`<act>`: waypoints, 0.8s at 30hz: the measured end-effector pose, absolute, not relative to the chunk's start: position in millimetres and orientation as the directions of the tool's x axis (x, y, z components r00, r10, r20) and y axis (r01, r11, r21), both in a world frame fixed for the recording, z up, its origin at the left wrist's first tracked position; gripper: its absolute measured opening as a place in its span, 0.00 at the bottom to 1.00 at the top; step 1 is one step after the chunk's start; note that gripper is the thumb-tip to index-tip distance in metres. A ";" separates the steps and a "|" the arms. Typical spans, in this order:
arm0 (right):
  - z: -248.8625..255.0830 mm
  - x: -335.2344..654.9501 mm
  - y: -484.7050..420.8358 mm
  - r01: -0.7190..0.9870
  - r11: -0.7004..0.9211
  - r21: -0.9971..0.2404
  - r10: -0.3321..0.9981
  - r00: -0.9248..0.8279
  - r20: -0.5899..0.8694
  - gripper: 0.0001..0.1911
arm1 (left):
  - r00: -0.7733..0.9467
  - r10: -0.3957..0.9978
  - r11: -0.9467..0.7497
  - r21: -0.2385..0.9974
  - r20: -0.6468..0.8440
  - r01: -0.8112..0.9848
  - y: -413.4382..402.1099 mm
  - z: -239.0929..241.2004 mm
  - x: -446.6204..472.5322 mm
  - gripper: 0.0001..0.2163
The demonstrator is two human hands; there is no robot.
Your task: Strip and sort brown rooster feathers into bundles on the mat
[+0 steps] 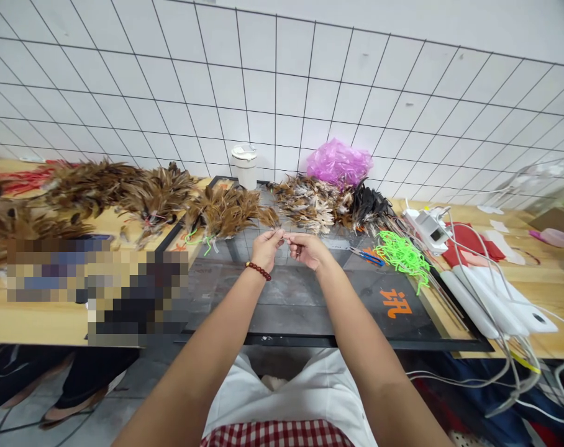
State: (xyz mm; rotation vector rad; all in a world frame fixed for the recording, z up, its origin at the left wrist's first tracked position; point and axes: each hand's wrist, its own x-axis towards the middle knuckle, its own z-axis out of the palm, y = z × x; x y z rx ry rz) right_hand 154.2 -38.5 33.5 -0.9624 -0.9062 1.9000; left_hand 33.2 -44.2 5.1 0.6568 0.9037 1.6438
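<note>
White tiled wall (294,93) behind; dark glass-topped counter (282,313) below. Left hand (266,249) pinches a small feather tuft (268,216) near the counter's middle; right hand (307,249) fingertips meet there, whether gripping, cannot tell. Judged: tuft unfinished; brown feather pile (226,211) with green ends (208,243) possibly done; loose green cords (403,256), mixed feathers (307,202) apparently left to use

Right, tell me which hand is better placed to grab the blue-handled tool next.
Probably the right hand: the blue-handled tool lies on its side, beside the bright green strands. The left hand is farther away and would have to cross past the right.
</note>
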 end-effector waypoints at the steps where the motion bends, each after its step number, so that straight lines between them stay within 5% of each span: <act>1: 34.7 155.3 -38.7 -0.342 -0.450 -0.825 0.858 -0.422 -0.293 0.10 | -0.267 0.963 -0.122 0.839 -0.029 -0.530 -43.4 4.3 33.2 0.13; 7: 37.6 160.1 -38.6 -0.341 -0.467 -0.816 0.830 -0.488 -0.271 0.09 | -0.283 0.959 -0.144 0.911 0.031 -0.387 -40.9 0.6 33.7 0.11; 12: 33.2 158.6 -36.3 -0.149 -0.208 -0.967 0.957 -0.237 -0.169 0.09 | -0.268 0.963 -0.118 0.918 0.013 -0.379 -43.9 4.3 34.0 0.10; 16: 30.5 162.3 -33.7 -0.183 -0.167 -0.969 0.968 -0.217 -0.125 0.14 | -0.128 0.990 -0.012 0.882 -0.055 -0.472 -50.8 12.5 31.6 0.11; 24: 31.1 175.6 -35.2 -0.226 -0.242 -0.944 0.850 -0.518 -0.094 0.17 | 0.256 0.959 0.222 0.890 -0.124 -0.398 -61.4 17.5 31.1 0.09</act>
